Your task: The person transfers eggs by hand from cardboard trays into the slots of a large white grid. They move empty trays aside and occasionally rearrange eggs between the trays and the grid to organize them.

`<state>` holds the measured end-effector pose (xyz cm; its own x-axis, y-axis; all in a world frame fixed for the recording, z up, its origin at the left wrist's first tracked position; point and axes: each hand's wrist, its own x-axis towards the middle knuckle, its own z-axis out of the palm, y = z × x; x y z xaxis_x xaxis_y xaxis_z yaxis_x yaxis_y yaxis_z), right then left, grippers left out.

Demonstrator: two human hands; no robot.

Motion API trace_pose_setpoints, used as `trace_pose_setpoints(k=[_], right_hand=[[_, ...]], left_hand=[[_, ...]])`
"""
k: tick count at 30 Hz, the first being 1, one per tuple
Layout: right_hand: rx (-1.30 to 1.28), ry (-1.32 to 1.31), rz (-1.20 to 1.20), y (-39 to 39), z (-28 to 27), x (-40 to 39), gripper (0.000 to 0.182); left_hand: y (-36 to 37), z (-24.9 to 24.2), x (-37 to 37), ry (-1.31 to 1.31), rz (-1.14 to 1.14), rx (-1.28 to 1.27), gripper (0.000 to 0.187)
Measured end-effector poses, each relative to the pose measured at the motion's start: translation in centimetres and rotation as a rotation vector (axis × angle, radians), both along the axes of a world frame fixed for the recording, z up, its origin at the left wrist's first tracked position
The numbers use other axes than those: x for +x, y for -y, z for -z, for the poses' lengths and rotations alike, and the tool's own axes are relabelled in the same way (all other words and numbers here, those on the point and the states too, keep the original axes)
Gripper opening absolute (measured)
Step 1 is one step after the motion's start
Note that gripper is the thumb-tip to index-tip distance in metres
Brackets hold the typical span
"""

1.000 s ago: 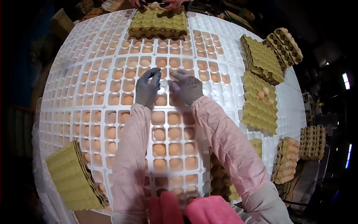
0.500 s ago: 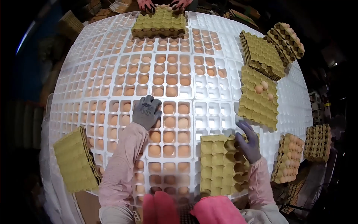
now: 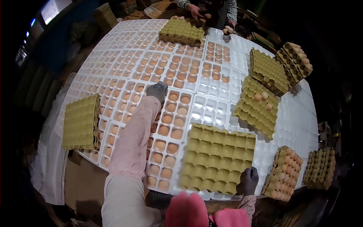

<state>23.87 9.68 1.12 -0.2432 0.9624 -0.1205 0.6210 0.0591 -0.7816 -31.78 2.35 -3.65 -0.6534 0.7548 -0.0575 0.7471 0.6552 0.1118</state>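
My left hand [image 3: 157, 91], in a grey glove, reaches forward over the white foam egg packing [image 3: 194, 90]. Its fingers point down among the egg cells, and whether they hold an egg is hidden. Brown eggs [image 3: 167, 119] fill the cells just right of and below that hand. My right hand [image 3: 248, 181], also gloved, grips the lower right edge of an empty olive cardboard egg tray [image 3: 218, 159]. That tray lies over the foam cells near the front edge, its cups showing.
Another cardboard tray [image 3: 255, 117] with a few eggs lies to the right. Tray stacks [image 3: 268, 70] stand behind it, and a tray stack [image 3: 80, 123] leans at left. An egg-filled tray [image 3: 283, 174] sits at the front right. Across the table, another person's hand [image 3: 229, 29] holds eggs.
The view has shifted and tilted. My right hand has moved down to the tray's lower right corner, and that tray now lies turned, more fully in sight. The other person's hands left the far stack.
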Motion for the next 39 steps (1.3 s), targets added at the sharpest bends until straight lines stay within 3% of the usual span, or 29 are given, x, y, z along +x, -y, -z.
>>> trace_pose_setpoints(k=[2, 5, 7, 9, 10, 13, 14, 16, 17, 18, 19, 21, 22, 23, 25, 26, 27, 28, 30, 31, 33, 34, 35, 37, 38, 39], right_hand=[[0.140, -0.048, 0.004, 1.1, -1.6, -0.2, 0.022], [0.055, -0.260, 0.074, 1.9, -3.3, -0.4, 0.019], [0.173, -0.189, 0.015, 1.6, -1.3, 1.7, 0.018], [0.157, -0.174, 0.026, 2.5, -2.1, 1.1, 0.020], [0.138, -0.173, 0.041, 3.1, -2.8, 0.3, 0.022], [0.235, -0.129, 0.042, 5.0, -3.3, -0.7, 0.023], [0.197, -0.156, 0.075, 5.7, -3.4, -1.4, 0.022], [0.107, -0.202, 0.132, 7.5, -3.7, -2.5, 0.022], [0.185, -0.162, 0.116, 8.3, -3.4, -2.9, 0.021], [0.265, -0.122, 0.094, 9.0, -2.8, -3.4, 0.021], [0.337, -0.031, 0.044, 9.4, -3.1, -3.8, 0.021], [0.480, 0.189, -0.077, 10.3, -4.2, -5.1, 0.023], [0.537, 0.306, -0.173, 10.7, -4.7, -6.5, 0.024], [0.478, 0.191, -0.169, 10.8, -4.8, -8.2, 0.025], [0.340, -0.024, -0.159, 11.0, -5.4, -12.2, 0.027], [0.117, -0.279, -0.013, 12.4, -6.6, -16.4, 0.029], [0.131, -0.243, -0.057, 12.9, -6.6, -19.0, 0.028], [0.037, -0.320, -0.100, 13.1, -5.8, -20.9, 0.025], [-0.116, -0.500, -0.215, 16.2, -5.8, -28.6, 0.019], [-0.180, -0.480, -0.318, 17.6, -5.4, -31.6, 0.019], [-0.161, -0.467, -0.501, 22.7, -6.4, -39.0, 0.024], [-0.223, -0.403, -0.612, 23.9, -5.5, -42.1, 0.028], [-0.291, -0.388, -0.712, 25.4, -5.4, -45.2, 0.035], [-0.325, -0.366, -0.819, 29.2, -4.9, -50.0, 0.045], [-0.352, -0.209, -0.910, 30.6, -5.9, -51.3, 0.049], [-0.209, -0.018, -1.004, 32.2, -2.3, -53.2, 0.057]], left_hand=[[0.9, -0.3, -0.5, 0.134, -0.023, 0.065, 0.020], [0.9, -0.2, 0.8, 0.045, -0.056, 0.145, 0.021], [-0.3, 0.3, 0.6, -0.095, 0.026, -0.206, 0.023], [-1.4, 0.6, 1.4, -0.107, -0.054, -0.214, 0.023], [-1.5, 0.7, 1.0, -0.020, -0.070, -0.177, 0.025], [-0.3, 1.4, 0.3, 0.232, -0.139, 0.335, 0.027], [-0.2, 0.9, 0.3, 0.226, -0.058, 0.379, 0.031], [-2.2, 2.9, -0.4, -0.029, 0.183, 0.363, 0.035], [-2.7, 2.3, 0.1, -0.152, 0.289, 0.357, 0.037], [-3.6, 1.4, 0.3, 0.006, 0.312, 0.022, 0.043], [-3.9, -0.2, 0.8, -0.005, 0.333, -0.111, 0.047], [-4.3, 0.0, 1.1, -0.022, 0.319, -0.065, 0.051], [-4.4, 0.8, 1.2, 0.098, 0.270, 0.026, 0.053], [-4.3, 1.6, 0.7, 0.209, 0.202, 0.120, 0.055], [-0.5, 0.5, 0.3, 0.924, 0.086, 0.707, 0.048], [4.3, -1.9, -0.2, 1.557, 0.020, 0.844, 0.048], [10.2, -4.3, -0.4, 2.203, -0.035, 0.956, 0.048], [16.1, -6.8, -0.7, 2.283, 0.037, 1.027, 0.047], [29.5, -12.6, -1.4, 1.894, 0.113, 1.218, 0.055], [35.3, -15.6, -1.9, 1.612, 0.036, 1.253, 0.062], [44.4, -17.2, -5.8, 0.960, -0.437, 0.923, 0.068], [46.3, -20.4, -5.5, 0.985, -0.385, 1.063, 0.063], [48.7, -21.5, -6.6, 0.835, -0.342, 0.982, 0.057], [56.3, -17.1, -11.5, 0.592, -0.490, 0.721, 0.055], [59.6, -13.1, -14.6, 0.502, -0.487, 0.580, 0.053], [60.6, -10.7, -15.3, 0.588, -0.508, 0.541, 0.049]])
